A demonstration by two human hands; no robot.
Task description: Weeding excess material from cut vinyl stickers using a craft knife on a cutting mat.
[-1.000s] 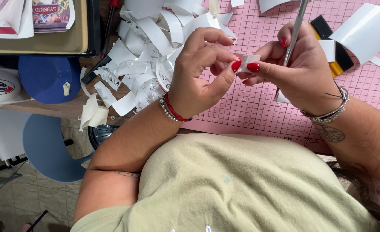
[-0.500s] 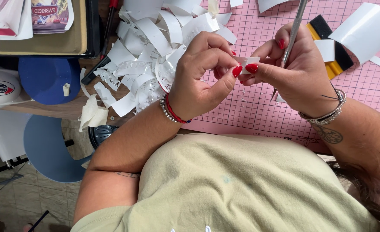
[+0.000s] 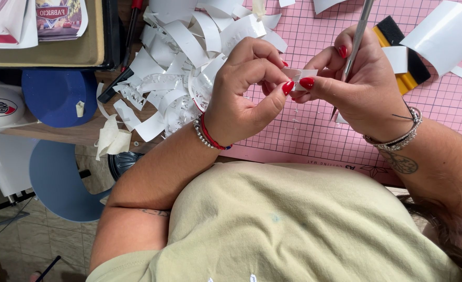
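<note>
My left hand (image 3: 244, 89) and my right hand (image 3: 361, 83) meet above a pink cutting mat (image 3: 314, 125). Between their fingertips they pinch a small white paper piece (image 3: 300, 74). My right hand also holds a thin metal tool (image 3: 357, 36), its shaft rising past my fingers and its tip pointing down at the mat. Both hands have red nails and wrist bracelets.
A heap of curled white paper strips (image 3: 178, 62) lies left of the mat. A yellow and black squeegee (image 3: 401, 52) and a white sheet (image 3: 445, 34) are at the right. Two blue caps (image 3: 53, 96) and a blue stool (image 3: 58, 183) are at the left.
My hands have stayed together on the small white piece, with my fingers shifting slightly along it. The tool keeps its place in my right hand.
</note>
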